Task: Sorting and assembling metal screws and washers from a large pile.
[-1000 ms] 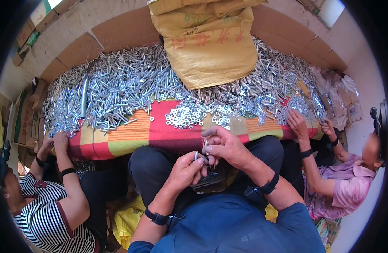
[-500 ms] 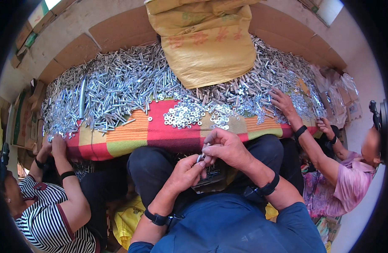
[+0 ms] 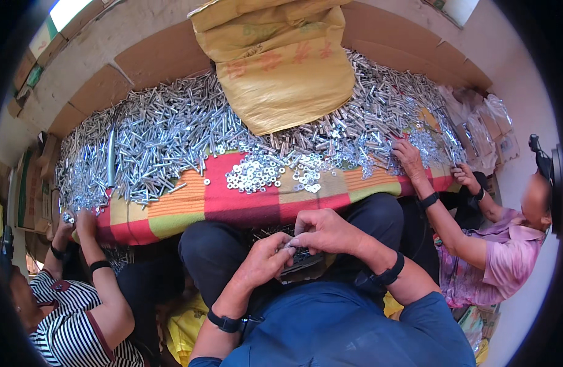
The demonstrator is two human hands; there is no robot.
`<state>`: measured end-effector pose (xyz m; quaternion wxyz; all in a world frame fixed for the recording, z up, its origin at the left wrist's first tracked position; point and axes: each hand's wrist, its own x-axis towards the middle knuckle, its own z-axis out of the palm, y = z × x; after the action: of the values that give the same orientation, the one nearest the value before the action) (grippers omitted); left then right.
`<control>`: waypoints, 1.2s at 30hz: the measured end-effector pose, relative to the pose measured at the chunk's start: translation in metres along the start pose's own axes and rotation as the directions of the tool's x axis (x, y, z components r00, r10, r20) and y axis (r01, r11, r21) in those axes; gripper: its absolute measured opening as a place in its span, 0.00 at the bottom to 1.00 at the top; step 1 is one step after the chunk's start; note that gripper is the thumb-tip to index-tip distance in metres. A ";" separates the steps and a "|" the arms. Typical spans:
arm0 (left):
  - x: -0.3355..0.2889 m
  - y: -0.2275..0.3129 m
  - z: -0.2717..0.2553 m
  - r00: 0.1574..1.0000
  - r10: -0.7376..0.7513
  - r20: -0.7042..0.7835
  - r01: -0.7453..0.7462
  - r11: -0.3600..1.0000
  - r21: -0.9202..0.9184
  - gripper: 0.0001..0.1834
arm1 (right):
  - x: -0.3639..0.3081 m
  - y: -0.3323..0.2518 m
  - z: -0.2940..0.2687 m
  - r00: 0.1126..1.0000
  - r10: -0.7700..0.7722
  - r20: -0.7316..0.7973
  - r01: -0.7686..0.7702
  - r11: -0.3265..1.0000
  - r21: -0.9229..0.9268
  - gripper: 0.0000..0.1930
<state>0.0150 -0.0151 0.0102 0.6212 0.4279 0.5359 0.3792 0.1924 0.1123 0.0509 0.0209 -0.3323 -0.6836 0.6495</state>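
My left hand (image 3: 264,263) and my right hand (image 3: 321,231) meet over my lap, fingertips pinched together around a small metal piece (image 3: 289,246) that I hold between them; it is too small and too covered by my fingers to tell just what it is. Both hands are curled nearly closed, the right one arched over the left. Directly under them, on my lap, sits a dark tray (image 3: 301,264), mostly hidden by my hands. Just beyond my hands is the table (image 3: 190,205), draped in a red, orange and green checked cloth. A patch of washers (image 3: 257,173) lies on the cloth close ahead of my hands, and farther out a wide heap of silver bolts (image 3: 159,137) spreads to both sides. A yellow sack (image 3: 281,67) rests on top of the heap, straight ahead. To my right, another person's hand (image 3: 410,158) reaches into the bolts; to my left, a person in a striped shirt (image 3: 73,324) has a hand at the table's edge.
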 end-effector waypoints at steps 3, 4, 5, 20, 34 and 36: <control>-0.001 0.002 -0.001 0.999 -0.026 0.041 0.030 0.994 -0.105 0.11 | 0.000 0.015 -0.003 0.999 0.050 0.022 -0.053 0.976 0.210 0.07; -0.001 0.002 -0.003 0.999 -0.024 0.034 0.030 0.976 -0.218 0.12 | 0.001 0.024 -0.005 0.999 0.048 0.021 -0.052 0.976 0.210 0.07; -0.001 0.003 -0.004 0.999 -0.024 0.029 0.032 0.944 -0.328 0.13 | 0.003 0.030 -0.007 0.999 0.038 0.005 -0.036 0.911 0.412 0.07; 0.003 -0.012 -0.009 0.988 0.034 -0.148 -0.095 0.899 -0.427 0.21 | 0.025 -0.003 -0.001 0.992 -0.123 -0.012 0.124 0.988 0.095 0.08; 0.004 -0.007 -0.009 0.978 0.016 -0.209 -0.101 0.910 -0.403 0.18 | 0.041 0.052 -0.093 0.800 -0.461 -0.383 0.084 0.719 -0.690 0.08; 0.004 -0.009 -0.009 0.977 0.021 -0.213 -0.108 0.909 -0.403 0.18 | 0.039 0.054 -0.097 0.802 -0.447 -0.396 0.063 0.723 -0.688 0.08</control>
<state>0.0070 -0.0137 -0.0001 0.6264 0.2636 0.4900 0.5460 0.2300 0.2120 0.0013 0.1890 -0.3844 -0.8699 0.2446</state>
